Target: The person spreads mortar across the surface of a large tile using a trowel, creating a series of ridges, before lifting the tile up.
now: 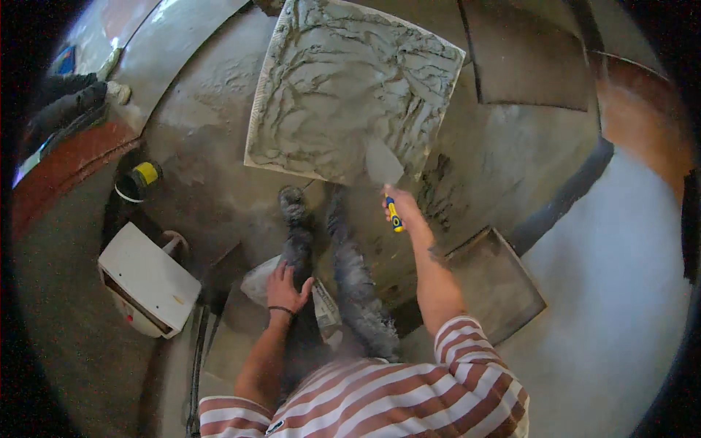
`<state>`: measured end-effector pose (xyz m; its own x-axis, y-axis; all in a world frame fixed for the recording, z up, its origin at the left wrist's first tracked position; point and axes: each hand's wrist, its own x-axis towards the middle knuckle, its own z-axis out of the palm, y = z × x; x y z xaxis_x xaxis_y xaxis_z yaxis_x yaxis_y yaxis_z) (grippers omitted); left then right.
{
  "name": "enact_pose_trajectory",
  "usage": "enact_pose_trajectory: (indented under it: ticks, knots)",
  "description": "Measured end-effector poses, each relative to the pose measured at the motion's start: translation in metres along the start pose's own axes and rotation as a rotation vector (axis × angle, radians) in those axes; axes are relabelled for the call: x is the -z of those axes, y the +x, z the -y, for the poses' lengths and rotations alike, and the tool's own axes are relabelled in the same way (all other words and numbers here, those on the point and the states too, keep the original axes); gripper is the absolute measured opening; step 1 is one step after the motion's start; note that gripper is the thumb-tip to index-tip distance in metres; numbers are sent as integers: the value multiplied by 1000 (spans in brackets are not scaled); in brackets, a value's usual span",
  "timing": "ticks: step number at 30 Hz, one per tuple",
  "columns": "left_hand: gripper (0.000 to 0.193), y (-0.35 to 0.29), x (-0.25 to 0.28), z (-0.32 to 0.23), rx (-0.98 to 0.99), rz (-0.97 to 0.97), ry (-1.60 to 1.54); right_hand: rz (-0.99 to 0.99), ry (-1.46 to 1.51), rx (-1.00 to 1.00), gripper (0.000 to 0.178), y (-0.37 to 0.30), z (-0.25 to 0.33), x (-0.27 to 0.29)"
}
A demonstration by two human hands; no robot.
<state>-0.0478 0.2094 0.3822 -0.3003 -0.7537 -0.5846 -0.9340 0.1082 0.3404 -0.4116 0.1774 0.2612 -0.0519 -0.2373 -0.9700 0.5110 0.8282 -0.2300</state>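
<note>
My right hand point(404, 208) is closed round the blue and yellow handle of a pointing trowel point(382, 162). The trowel's flat, grey blade rests over the near right edge of a large square tile point(254, 139). Wet grey mortar point(343, 87) covers most of that tile in rough ridges; only its pale rim shows. My left hand point(286, 290) lies on my left thigh with the fingers spread, holding nothing. Below it, a whitish bag point(326, 305) shows partly between my legs.
At left stand a white box-like appliance point(150, 274) and a dark bucket with a yellow label point(147, 174). Dark square slabs point(529, 62) lie at the far right, another slab point(500, 288) beside my right arm. Mortar crumbs point(438, 193) dot the floor. Another person's legs point(69, 109) show far left.
</note>
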Motion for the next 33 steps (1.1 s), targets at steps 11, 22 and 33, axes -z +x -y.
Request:
enact_pose_trajectory:
  ticks: [11,22,33]
  knots:
    - [55,9,8,-5,19,94,54,21,168,-62,34,-22,-12,-35]
    - [60,18,15,-6,-4,177,79,62,439,49,30,-1,-23,-65]
    - [57,21,15,7,-101,175,89,132,503,231,37,26,-32,-73]
